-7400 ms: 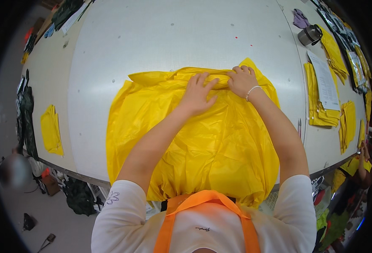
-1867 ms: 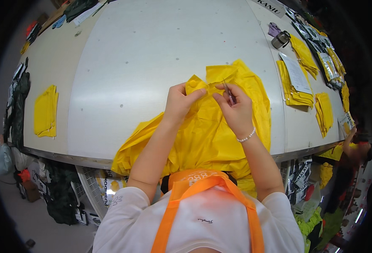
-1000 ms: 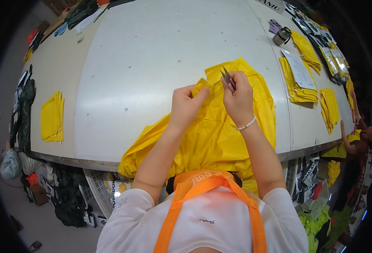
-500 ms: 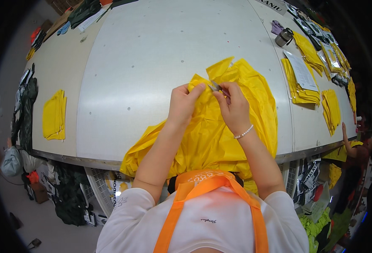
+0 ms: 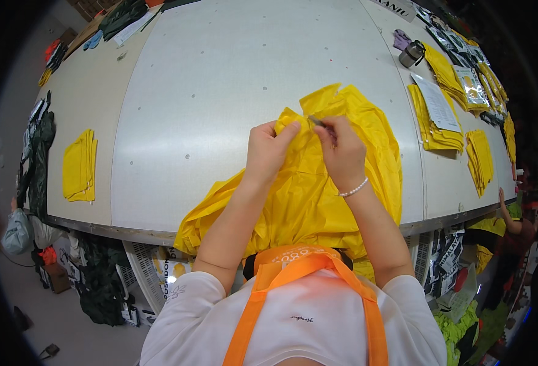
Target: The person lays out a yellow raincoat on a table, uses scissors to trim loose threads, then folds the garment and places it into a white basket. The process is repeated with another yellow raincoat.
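A crumpled yellow garment (image 5: 305, 189) of thin, smooth fabric lies before me and hangs over the table's near edge. My left hand (image 5: 268, 146) pinches a fold of it between thumb and fingers. Just to the right, my right hand (image 5: 344, 152) is closed around small thread snips (image 5: 316, 121). Their short grey blades point left toward the pinched fold, and their handle is mostly hidden by my fingers. Whether the blades touch the fabric I cannot tell.
Folded yellow garments (image 5: 78, 166) lie at the left. On the right are more yellow stacks (image 5: 480, 161), a paper sheet (image 5: 435, 100) on one pile, and a steel bottle (image 5: 411, 54). Another person's arm (image 5: 510, 213) shows at the far right edge. White crates (image 5: 142, 274) stand below the table.
My right hand with the snips has shifted slightly right, away from the left hand. The snips' blades, spread before, now look closer together. The left hand keeps its pinch.
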The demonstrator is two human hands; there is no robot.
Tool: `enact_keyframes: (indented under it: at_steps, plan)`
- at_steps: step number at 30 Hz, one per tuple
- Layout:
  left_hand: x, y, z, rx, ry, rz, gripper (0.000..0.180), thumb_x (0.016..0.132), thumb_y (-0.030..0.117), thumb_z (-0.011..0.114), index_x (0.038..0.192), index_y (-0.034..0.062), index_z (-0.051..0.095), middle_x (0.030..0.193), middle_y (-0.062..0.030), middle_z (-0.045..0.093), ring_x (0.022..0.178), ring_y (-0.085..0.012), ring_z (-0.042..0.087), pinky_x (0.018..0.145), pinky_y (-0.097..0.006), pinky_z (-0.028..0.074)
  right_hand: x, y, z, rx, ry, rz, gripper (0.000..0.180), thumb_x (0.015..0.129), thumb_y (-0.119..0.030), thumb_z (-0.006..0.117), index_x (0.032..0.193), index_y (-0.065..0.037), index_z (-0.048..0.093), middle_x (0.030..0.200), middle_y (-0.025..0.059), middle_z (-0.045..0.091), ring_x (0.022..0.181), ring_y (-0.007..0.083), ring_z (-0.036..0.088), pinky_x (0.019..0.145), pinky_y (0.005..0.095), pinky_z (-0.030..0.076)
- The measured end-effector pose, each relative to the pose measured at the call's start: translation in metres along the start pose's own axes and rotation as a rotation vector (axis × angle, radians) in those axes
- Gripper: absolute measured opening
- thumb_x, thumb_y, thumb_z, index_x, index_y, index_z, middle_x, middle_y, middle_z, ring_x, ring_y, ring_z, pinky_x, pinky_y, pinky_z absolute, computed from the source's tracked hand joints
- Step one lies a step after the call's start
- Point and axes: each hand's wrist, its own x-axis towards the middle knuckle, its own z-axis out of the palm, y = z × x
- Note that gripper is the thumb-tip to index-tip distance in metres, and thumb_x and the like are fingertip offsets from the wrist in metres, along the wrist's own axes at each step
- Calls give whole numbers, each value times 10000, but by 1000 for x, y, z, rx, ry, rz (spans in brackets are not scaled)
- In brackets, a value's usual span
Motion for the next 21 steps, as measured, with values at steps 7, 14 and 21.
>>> enact_keyframes:
  at_steps: [7,14,21]
  plan:
    - [-1,11,12,-209,104,-94,187,852,163,623,770,-5,614,634,15,567,487,-35,443,431,-205,344,-2,-1,2,524,-138,531,126,831,-97,648,864,-6,568,662,-17,510,570,38,400,509,216,354]
    - [3,-3,-4,-37,13,-36,151,869,128,593,819,-14,605,718,-11,598,578,-50,497,509,-201,400,4,-6,11,411,-86,465,142,852,-123,626,860,0,557,653,-15,471,560,48,383,510,218,348]
    - [1,11,0,-298,48,-16,202,879,63,557,1033,-59,606,924,-75,642,788,-102,596,715,-224,483,0,4,8,557,-57,542,205,892,-178,589,967,-2,517,751,-3,489,622,66,414,554,217,381]
